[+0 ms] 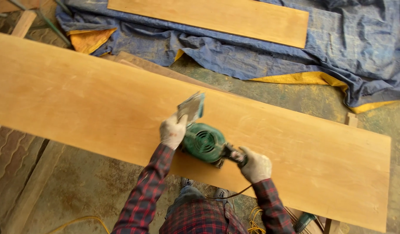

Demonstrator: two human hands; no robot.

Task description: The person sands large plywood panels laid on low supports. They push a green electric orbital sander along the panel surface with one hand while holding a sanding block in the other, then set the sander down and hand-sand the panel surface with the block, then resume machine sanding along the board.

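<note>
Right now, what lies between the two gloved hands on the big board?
In the head view, the green sander sits between the left hand and right hand, both gripping it over the long board.

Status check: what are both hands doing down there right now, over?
Left hand on front of green sander; right hand grips its rear handle. Sander sits on long wooden board. Board surface around it bare.
</note>
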